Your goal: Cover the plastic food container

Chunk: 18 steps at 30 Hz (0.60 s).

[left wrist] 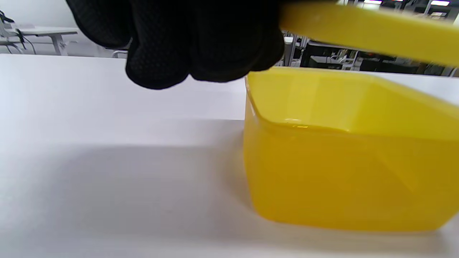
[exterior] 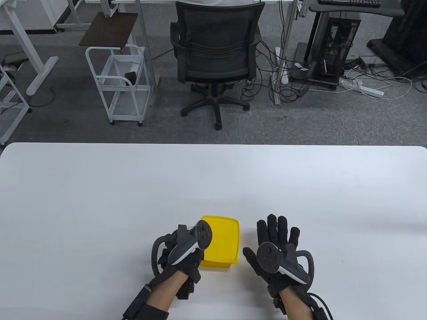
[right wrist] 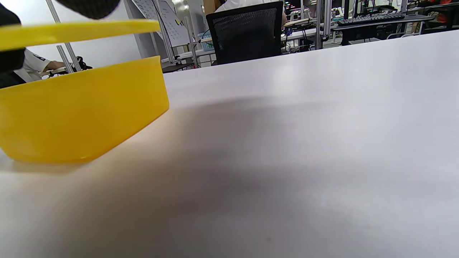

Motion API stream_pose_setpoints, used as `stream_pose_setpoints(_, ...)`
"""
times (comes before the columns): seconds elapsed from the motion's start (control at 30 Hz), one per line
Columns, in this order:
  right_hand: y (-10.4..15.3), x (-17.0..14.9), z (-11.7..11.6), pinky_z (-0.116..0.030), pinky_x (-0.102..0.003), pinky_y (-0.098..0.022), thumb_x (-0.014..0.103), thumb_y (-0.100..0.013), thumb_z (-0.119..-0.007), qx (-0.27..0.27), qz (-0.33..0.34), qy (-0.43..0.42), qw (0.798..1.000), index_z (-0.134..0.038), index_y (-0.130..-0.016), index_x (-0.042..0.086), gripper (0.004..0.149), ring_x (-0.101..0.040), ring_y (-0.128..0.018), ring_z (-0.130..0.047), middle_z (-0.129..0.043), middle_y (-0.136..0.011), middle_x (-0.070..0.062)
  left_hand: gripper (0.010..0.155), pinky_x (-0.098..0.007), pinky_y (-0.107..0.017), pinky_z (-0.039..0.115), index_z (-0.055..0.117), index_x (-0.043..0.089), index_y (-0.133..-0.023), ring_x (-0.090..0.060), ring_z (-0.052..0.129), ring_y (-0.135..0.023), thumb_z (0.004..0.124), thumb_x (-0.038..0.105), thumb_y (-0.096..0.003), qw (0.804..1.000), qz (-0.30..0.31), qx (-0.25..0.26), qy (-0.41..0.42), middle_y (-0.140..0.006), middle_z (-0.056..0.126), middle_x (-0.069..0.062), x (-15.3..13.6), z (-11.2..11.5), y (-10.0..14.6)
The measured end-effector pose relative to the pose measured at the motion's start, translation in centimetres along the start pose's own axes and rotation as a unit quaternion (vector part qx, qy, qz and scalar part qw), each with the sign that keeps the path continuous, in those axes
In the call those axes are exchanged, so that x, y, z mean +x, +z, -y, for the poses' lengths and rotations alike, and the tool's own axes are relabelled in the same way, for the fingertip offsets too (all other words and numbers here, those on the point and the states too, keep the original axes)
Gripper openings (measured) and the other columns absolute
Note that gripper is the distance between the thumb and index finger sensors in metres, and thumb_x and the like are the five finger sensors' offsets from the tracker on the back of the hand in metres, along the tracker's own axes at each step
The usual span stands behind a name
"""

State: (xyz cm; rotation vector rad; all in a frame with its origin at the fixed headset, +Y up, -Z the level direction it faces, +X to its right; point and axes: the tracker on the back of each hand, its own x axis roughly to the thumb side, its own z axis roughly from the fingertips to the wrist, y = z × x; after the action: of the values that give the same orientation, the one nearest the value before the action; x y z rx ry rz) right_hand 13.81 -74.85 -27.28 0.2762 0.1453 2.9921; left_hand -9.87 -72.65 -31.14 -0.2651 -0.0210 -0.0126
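A yellow plastic food container stands on the white table near the front edge. My left hand grips the left edge of the matching yellow lid and holds it just above the container, apart from the rim. In the left wrist view my gloved fingers clasp the lid over the open container. My right hand is open, fingers spread, right of the container. The right wrist view shows the lid hovering over the container.
Beyond the table's far edge stand a black office chair, a white wire cart and a computer tower with cables on the floor.
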Motion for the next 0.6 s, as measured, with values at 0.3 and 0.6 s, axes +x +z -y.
stream_pose_setpoints(0.3,-0.1,-0.1,0.1,-0.012,-0.076,-0.074,0.064,-0.064,-0.048,-0.007,-0.006,-0.003,1.000,-0.014,-0.118,0.006,0.086,-0.053,-0.104,0.000,-0.009,-0.119,-0.031,0.045,-0.066,-0.078,0.054,0.076,0.010,-0.086,-0.035,0.084,-0.080,0.052,0.040,-0.0636,0.998,-0.059,-0.011,-0.033,-0.070,0.091,-0.010,1.0,0.7,-0.2)
stream_pose_setpoints(0.6,-0.1,-0.3,0.2,-0.016,-0.076,-0.075,0.063,-0.064,-0.048,-0.022,-0.015,0.001,1.000,-0.019,-0.119,0.007,0.084,-0.053,-0.105,-0.003,-0.013,-0.120,-0.031,0.043,-0.065,-0.077,0.055,0.076,0.012,-0.083,-0.033,0.085,-0.075,0.052,0.042,-0.0639,0.992,-0.096,-0.005,-0.080,-0.065,0.092,-0.008,1.4,1.1,-0.4)
